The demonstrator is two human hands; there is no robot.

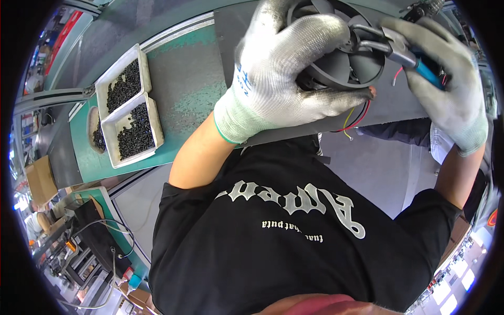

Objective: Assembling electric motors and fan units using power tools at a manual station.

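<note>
My left hand (286, 68), in a soiled white glove, grips a round black fan (362, 67) by its rim, with the thumb along the lower edge and the fingers over the top. The fan's blades and hub face up toward the head view. In my gloved right hand (454, 86) are pliers (396, 52) with metal jaws and teal handles. Their bent tips reach the fan's hub; whether they clamp anything there I cannot tell. Thin red, yellow and black wires (350, 122) hang below the fan. My left fingers cover part of its frame.
Two white trays (150, 86) of small black cylindrical pieces stand on the worn green bench (184, 110) at left, beside a smaller tray (92, 118). Under the fan lies a dark mat (227, 42). A cardboard box (41, 178) and another person (39, 223) are at far left.
</note>
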